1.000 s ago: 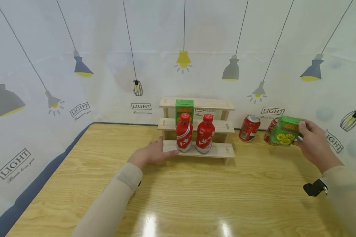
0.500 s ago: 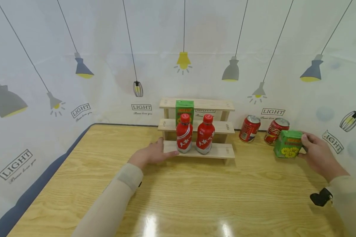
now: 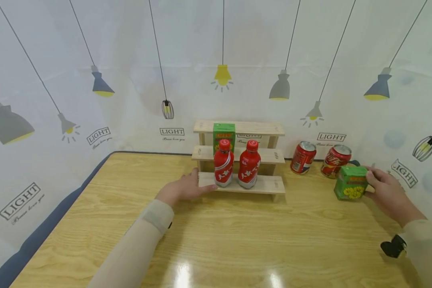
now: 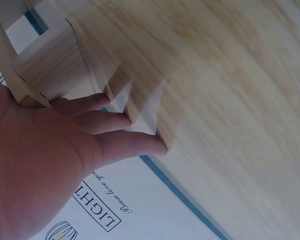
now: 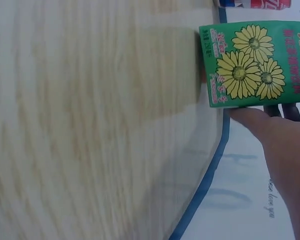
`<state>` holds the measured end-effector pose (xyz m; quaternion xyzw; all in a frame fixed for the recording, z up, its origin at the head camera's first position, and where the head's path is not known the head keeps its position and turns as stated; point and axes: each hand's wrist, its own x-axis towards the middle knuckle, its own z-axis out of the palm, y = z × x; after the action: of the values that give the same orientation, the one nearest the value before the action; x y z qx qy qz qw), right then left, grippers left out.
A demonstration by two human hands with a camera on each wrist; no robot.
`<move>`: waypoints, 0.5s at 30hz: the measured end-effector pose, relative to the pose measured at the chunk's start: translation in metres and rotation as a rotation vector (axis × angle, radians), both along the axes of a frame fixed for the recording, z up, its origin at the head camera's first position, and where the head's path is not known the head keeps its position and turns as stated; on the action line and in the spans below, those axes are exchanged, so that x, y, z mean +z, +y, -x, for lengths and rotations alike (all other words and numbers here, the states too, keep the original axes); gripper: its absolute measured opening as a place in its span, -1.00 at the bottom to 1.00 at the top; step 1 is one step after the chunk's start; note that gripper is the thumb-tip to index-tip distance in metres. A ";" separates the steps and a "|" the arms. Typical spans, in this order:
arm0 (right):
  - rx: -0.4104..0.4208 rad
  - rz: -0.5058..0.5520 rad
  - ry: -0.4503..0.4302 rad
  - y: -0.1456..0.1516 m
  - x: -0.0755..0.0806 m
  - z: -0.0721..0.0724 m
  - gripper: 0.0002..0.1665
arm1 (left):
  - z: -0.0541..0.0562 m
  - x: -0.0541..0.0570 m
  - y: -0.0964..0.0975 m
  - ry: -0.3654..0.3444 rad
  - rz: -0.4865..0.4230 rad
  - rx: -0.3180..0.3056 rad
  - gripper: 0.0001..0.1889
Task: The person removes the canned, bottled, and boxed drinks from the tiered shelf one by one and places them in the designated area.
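In the head view, my right hand [image 3: 389,192] grips a green juice carton [image 3: 353,183] with yellow flowers by its right side. The carton is upright, at or just above the table, in front of a red soda can [image 3: 335,161]. My left hand [image 3: 181,187] rests at the left end of a three-step wooden shelf [image 3: 266,185], thumb along the lowest step's front. The left wrist view shows its fingers [image 4: 132,142] nearly straight, tips at the table. Two red bottles [image 3: 224,164] stand on the lowest step; a second green carton [image 3: 219,131] stands behind them.
Another red soda can [image 3: 303,157] stands right of the shelf, apart from the first. Behind everything hangs a pale cloth [image 3: 137,80] printed with lamps, close to the back edge of the wooden table [image 3: 237,240].
My right hand has brought the green carton down and toward me, uncovering the soda can behind it. My left hand, the shelf and the bottles have stayed in place.
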<state>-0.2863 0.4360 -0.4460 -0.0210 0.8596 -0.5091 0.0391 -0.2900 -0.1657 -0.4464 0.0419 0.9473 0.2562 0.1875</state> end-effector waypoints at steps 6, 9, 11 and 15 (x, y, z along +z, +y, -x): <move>0.011 0.009 -0.006 0.007 -0.004 -0.002 -0.12 | 0.001 -0.002 -0.001 0.004 -0.002 -0.001 0.43; 0.029 0.087 -0.013 0.010 -0.006 -0.003 -0.12 | 0.002 -0.002 -0.001 0.006 -0.004 0.003 0.42; 0.039 0.123 -0.012 0.010 -0.007 -0.003 -0.11 | 0.002 -0.003 -0.001 0.008 -0.006 0.004 0.42; 0.046 0.119 -0.013 0.007 -0.007 -0.003 -0.10 | 0.002 -0.004 -0.001 0.012 -0.001 0.002 0.42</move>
<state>-0.2833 0.4434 -0.4530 -0.0398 0.8269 -0.5583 0.0552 -0.2922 -0.1667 -0.4506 0.0425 0.9483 0.2568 0.1813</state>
